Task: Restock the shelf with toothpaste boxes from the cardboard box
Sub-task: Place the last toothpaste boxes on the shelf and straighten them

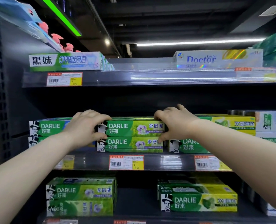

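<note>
A green Darlie toothpaste box (132, 128) lies on top of another Darlie box (130, 145) on the middle shelf (92, 162). My left hand (87, 125) grips its left end, thumb below and fingers over the top. My right hand (174, 122) grips its right end the same way. The cardboard box is not in view.
More Darlie boxes sit left (48, 127) and right (234, 125) on the same shelf. The upper shelf holds a green-white box (66, 61) and a Doctor box (218, 59) with a gap between. The lower shelf carries two stacks (80, 196), (198, 201).
</note>
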`<state>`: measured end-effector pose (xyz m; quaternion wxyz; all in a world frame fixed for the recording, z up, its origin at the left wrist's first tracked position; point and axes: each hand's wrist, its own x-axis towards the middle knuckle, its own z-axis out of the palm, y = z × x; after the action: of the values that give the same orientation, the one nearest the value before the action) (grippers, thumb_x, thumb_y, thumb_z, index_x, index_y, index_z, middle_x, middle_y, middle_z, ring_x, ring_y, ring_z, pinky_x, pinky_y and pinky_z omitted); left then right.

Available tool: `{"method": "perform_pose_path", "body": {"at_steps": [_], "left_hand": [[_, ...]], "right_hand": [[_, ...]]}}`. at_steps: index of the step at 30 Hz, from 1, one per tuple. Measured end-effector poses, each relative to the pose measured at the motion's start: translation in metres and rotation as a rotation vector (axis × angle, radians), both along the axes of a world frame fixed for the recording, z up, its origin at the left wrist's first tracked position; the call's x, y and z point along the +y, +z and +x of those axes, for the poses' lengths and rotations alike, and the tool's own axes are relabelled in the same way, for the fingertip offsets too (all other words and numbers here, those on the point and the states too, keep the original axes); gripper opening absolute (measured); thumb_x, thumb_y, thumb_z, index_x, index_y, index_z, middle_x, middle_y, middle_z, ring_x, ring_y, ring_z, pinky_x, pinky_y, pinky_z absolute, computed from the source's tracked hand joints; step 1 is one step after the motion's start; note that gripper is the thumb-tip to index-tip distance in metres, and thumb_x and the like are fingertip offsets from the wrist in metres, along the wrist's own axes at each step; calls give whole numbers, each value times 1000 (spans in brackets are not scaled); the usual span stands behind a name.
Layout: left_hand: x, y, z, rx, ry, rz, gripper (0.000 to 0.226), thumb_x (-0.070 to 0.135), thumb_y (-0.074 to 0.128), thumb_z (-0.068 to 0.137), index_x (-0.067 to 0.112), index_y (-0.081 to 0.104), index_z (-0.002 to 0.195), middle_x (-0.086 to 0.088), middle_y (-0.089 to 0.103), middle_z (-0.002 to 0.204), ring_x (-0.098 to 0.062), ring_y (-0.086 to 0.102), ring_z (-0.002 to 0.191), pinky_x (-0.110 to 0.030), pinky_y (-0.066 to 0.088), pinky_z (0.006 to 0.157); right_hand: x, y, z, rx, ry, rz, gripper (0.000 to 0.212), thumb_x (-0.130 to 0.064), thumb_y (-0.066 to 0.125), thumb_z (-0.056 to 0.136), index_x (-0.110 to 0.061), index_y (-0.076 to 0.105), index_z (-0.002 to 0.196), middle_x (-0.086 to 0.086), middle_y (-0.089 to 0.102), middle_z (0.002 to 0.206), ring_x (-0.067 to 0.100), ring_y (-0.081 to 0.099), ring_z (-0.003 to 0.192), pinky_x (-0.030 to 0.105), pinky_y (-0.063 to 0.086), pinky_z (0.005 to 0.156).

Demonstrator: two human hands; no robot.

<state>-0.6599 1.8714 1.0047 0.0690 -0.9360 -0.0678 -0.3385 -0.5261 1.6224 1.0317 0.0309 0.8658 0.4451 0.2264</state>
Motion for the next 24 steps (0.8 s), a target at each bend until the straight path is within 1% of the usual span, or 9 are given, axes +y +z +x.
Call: {"method": "perform_pose_path", "body": {"at_steps": [6,8,10,12,16,18,20,22,24], "left_hand": [[1,-3,0,-5,-22,-13,62,47,69,74,33,47,130,1,55,123,-18,39,125,-36,26,103],[-1,-3,-2,3,-28,-16,67,56,61,68,33,48,129,1,56,121,-19,40,124,-35,27,102],[-1,-2,-3,9,-34,-23,69,57,53,63,33,49,128,1,56,120,-19,41,124,-36,27,102],[-1,-2,-3,12,-37,-23,67,57,58,67,33,49,128,2,56,122,-19,40,125,-37,27,103],[0,-3,0,-1,-53,-36,62,48,70,72,31,50,128,3,53,128,-18,38,128,-39,27,106],[0,-4,-1,8,-52,-51,70,59,60,66,30,49,128,1,53,129,-19,39,128,-41,29,106],[-3,-5,-1,-13,-44,-71,88,69,43,55,29,44,133,-2,52,132,-23,41,128,-43,30,106],[-9,-5,2,-49,-45,-106,98,73,40,50,29,37,138,-5,49,135,-26,40,129,-45,30,107],[-21,-5,9,-70,-63,-116,102,75,40,49,27,36,138,-7,48,136,-27,40,129,-47,31,107]], "right_hand": [[3,-1,1,1,-4,-3,70,-51,68,71,-22,36,127,0,51,131,25,29,135,54,11,114],[3,-1,2,3,-5,-7,70,-50,68,71,-22,36,127,0,51,132,25,27,136,55,10,115],[3,-2,2,1,-4,-10,70,-49,68,72,-21,36,127,1,51,131,26,28,136,55,11,115],[3,-2,3,-5,-5,-7,69,-49,68,72,-21,37,127,1,52,131,26,28,136,55,11,115],[4,-3,4,-29,-8,-7,72,-50,68,71,-21,36,130,1,48,134,26,30,134,55,11,114],[3,-3,4,-47,-2,-4,76,-52,67,71,-23,34,133,1,44,138,25,30,135,55,11,114],[-2,-1,3,-42,4,16,83,-54,67,70,-26,28,138,0,37,144,25,27,137,55,10,115],[-13,4,3,-6,-5,57,86,-55,65,71,-30,22,141,-1,31,148,24,23,139,53,9,116],[-30,10,6,6,-23,88,85,-55,65,71,-31,22,141,-1,30,150,24,23,139,52,10,115]]}}
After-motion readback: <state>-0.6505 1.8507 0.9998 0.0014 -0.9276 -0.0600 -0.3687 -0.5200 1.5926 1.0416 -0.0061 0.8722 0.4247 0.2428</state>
